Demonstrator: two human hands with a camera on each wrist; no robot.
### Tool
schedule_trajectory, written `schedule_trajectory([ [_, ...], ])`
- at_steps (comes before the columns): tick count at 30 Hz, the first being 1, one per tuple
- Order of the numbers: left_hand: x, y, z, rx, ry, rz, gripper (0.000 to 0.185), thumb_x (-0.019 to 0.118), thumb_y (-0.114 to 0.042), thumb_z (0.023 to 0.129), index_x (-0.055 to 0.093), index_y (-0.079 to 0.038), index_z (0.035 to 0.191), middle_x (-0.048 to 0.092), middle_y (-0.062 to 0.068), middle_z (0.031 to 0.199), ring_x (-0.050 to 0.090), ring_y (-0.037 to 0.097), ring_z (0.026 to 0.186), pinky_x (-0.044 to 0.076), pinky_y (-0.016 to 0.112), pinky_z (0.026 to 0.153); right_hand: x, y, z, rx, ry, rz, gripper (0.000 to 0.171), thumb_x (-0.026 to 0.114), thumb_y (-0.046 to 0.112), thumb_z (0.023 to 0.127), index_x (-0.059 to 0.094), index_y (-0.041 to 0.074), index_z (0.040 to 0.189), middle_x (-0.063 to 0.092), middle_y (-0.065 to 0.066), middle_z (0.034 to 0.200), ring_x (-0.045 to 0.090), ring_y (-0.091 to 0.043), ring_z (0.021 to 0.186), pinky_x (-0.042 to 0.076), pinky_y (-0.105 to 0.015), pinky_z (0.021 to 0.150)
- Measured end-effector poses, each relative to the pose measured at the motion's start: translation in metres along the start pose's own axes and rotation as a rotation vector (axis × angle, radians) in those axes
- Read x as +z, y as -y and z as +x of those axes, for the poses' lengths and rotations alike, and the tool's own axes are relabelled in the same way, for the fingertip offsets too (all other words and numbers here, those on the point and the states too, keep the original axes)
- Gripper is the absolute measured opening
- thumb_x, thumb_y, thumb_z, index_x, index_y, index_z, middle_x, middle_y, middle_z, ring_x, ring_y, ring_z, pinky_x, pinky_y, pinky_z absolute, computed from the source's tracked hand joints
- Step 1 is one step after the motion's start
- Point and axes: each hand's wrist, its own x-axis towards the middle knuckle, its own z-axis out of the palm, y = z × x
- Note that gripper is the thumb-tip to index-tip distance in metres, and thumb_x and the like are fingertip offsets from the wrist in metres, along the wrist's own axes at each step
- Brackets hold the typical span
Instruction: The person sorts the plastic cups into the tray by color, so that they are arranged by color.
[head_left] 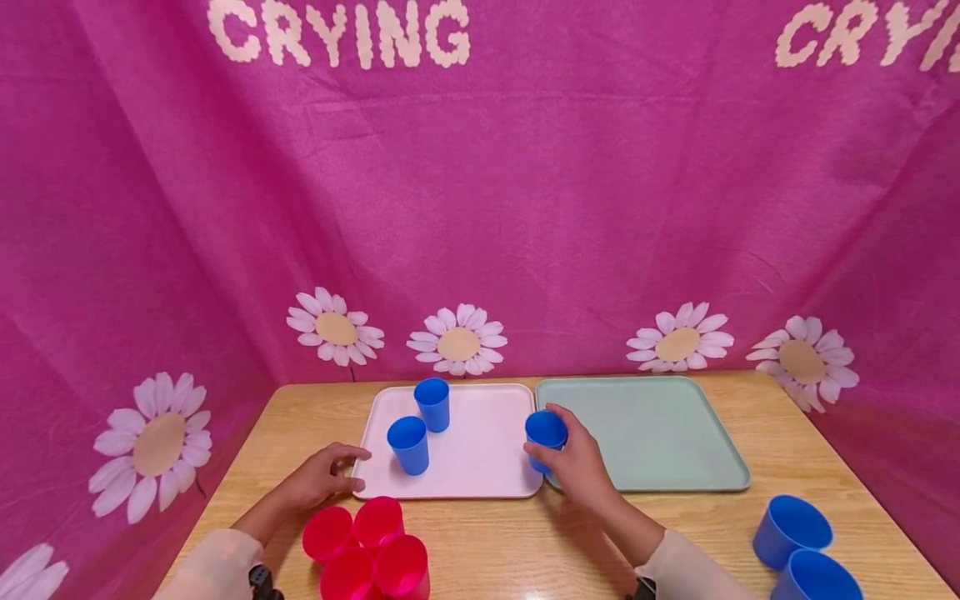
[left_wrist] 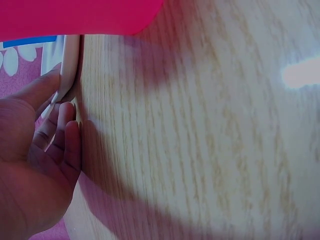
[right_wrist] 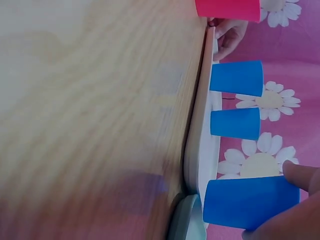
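A pale pink tray (head_left: 480, 483) lies on the table, with two blue cups standing upright on its left half, a nearer one (head_left: 408, 447) and a farther one (head_left: 432, 406). My left hand (head_left: 318, 477) holds the tray's near left corner; in the left wrist view the thumb lies against the rim and the other fingers curl beside it. At the tray's right end my right hand (head_left: 579, 460) grips another blue cup (right_wrist: 247, 201) between thumb and fingers, open end up. I cannot tell whether this cup's base touches the tray.
Against the pink tray's right side lies a green tray (head_left: 652, 429). Several red cups (head_left: 403, 568) stand clustered at the near left, by my left forearm. Two more blue cups (head_left: 793, 532) are at the near right. A magenta cloth (head_left: 525, 208) hangs behind the table.
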Motion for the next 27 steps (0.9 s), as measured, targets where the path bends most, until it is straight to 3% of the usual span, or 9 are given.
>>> schedule_trajectory([
  [13,0.001,-0.001,0.001,0.013,0.004,0.013,0.046,0.080,-0.008,0.089,0.067,-0.006,0.133,0.058,0.015,0.124,0.049,0.024,0.093,0.049,0.026,0.072,0.044,0.012,0.037,-0.037,0.014,-0.007,0.073,0.084,0.015,0.086,0.049,0.002,0.149,0.053,-0.028,0.146,0.050,-0.052,0.132,0.046,-0.065,0.103],
  [22,0.000,0.003,0.001,0.009,0.003,0.006,0.048,0.080,-0.010,0.089,0.066,-0.007,0.134,0.058,0.014,0.126,0.049,0.023,0.092,0.049,0.026,0.072,0.066,0.016,0.059,0.032,-0.005,-0.001,0.073,0.083,0.016,0.088,0.047,0.004,0.150,0.053,-0.024,0.147,0.050,-0.048,0.135,0.046,-0.062,0.105],
  [27,0.000,0.001,0.000,0.004,-0.002,0.017,0.048,0.080,-0.010,0.089,0.066,-0.007,0.134,0.058,0.015,0.128,0.049,0.024,0.092,0.049,0.027,0.073,0.073,0.020,0.068,0.021,-0.009,0.000,0.073,0.084,0.017,0.088,0.047,0.003,0.150,0.055,-0.025,0.145,0.051,-0.048,0.133,0.046,-0.061,0.106],
])
